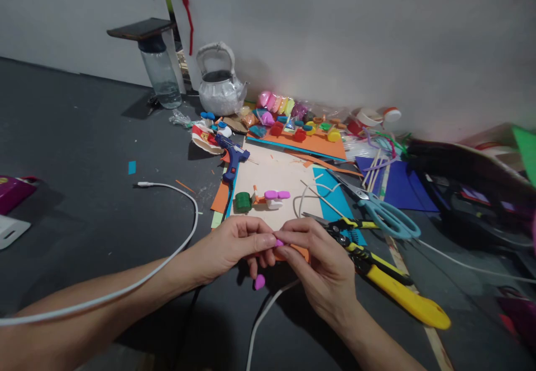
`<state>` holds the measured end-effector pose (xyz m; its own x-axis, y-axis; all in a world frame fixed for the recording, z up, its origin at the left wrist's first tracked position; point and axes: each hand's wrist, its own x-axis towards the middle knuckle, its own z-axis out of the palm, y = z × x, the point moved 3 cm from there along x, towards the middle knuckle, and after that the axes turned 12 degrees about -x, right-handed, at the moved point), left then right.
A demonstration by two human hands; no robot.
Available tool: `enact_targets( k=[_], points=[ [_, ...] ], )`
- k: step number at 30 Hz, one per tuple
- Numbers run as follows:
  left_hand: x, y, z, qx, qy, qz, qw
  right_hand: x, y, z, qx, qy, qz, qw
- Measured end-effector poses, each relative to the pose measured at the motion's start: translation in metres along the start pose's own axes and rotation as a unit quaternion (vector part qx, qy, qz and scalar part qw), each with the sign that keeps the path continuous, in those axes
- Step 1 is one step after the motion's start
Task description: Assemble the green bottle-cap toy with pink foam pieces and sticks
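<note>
Fingertips of my left hand (247, 242) and my right hand (314, 259) meet around a small piece of pink-purple modelling clay (279, 243), both pinching it. Below my left fingers shows a second pink-purple clay lump (259, 281); whether it touches them I cannot tell. Just beyond my hands, on a pale sheet (272, 164), lie a dark green clay roll (243, 201), a small orange piece (258, 196) and a white clay piece (274, 204) topped with pink-purple clay (277, 194). An orange patch (299, 253) shows behind my right fingers.
A blue glue gun (234, 161) lies left of the sheet. To the right are blue-handled scissors (389, 217), yellow-black pliers (345, 231) and a yellow cutter (406, 298). Behind stand a kettle (220, 89), a bottle (161, 75) and bagged clay (280, 105). A white cable (196, 214) crosses my left forearm.
</note>
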<state>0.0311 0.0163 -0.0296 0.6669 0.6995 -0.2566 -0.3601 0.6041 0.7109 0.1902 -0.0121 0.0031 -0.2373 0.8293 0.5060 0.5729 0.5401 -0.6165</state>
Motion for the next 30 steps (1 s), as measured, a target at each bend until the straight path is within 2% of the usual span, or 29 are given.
enact_targets(
  k=[4,11,16,20,30],
  points=[
    [0.0004,-0.0007,0.0006,-0.001,-0.002,-0.005,1.0,0.0006,-0.0014,-0.0009,-0.027,0.015,-0.014,0.999],
    [-0.0001,0.0032,0.0027,-0.001,0.014,0.01,1.0,-0.0028,-0.0047,-0.0008,-0.101,-0.001,-0.078,0.992],
    [-0.0011,0.0039,0.0026,0.026,0.008,0.011,1.0,0.0001,-0.0037,-0.0025,-0.053,0.002,-0.04,0.998],
    [-0.0018,0.0047,0.0015,0.061,0.029,0.038,0.997,0.0017,-0.0027,-0.0004,-0.03,0.003,-0.018,0.999],
    [-0.0027,0.0041,-0.0009,0.051,0.063,0.042,0.996,0.0024,-0.0068,-0.0011,-0.056,0.013,-0.046,0.997]
  ],
)
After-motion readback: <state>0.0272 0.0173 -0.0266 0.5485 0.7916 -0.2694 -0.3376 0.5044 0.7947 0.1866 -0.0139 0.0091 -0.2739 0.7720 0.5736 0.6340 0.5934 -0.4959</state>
